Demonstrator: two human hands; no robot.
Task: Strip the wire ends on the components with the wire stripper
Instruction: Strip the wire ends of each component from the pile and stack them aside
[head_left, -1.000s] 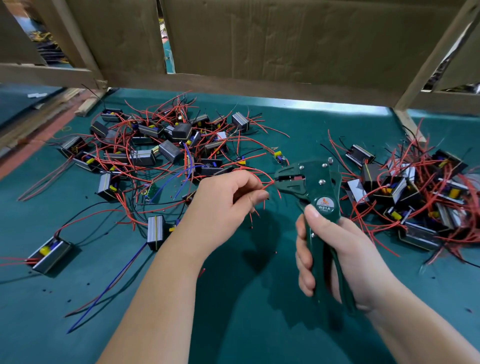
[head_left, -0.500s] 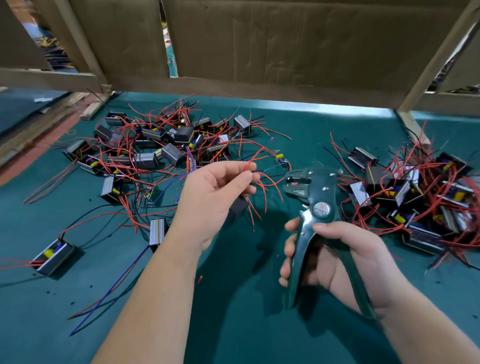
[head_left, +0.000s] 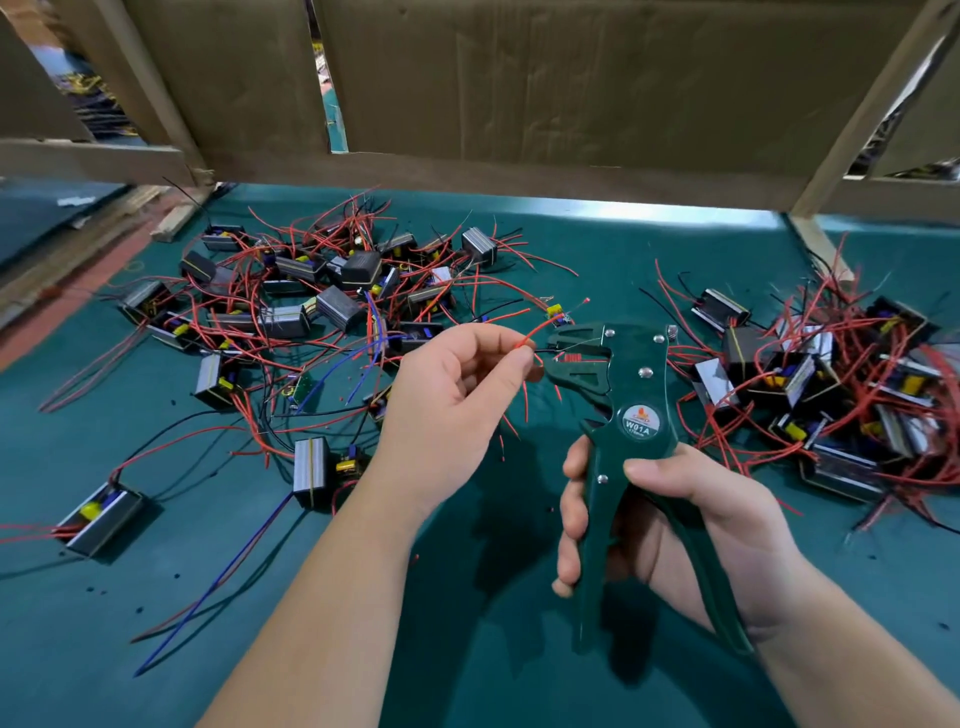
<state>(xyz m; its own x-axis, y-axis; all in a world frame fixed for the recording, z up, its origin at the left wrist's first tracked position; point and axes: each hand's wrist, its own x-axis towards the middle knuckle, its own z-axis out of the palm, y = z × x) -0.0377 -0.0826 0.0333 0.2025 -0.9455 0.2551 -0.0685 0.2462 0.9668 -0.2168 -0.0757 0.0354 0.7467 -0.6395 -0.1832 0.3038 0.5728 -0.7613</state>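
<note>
My left hand (head_left: 457, 395) pinches a red wire (head_left: 537, 330) between thumb and forefinger, the other fingers loosely curled; the wire arcs up from my fingertips toward the head of the stripper (head_left: 639, 384), just beside its jaws, and I cannot tell whether any end sits in them. My right hand (head_left: 691, 525) grips the stripper upright, fingers wrapped round one handle, the other against my palm, thumb across the front, the handles spread apart. Both hands are above the green table (head_left: 467, 649). Behind my left hand lies a pile (head_left: 322, 301) of components tangled in red and black leads; a second pile (head_left: 831, 384) lies to the right of the stripper. One component (head_left: 101, 517) sits apart at the near left, an open metal case with yellow and blue parts inside. A blue wire (head_left: 218, 582) trails across the table past my left forearm. Cardboard (head_left: 571, 78) walls the far edge.
</note>
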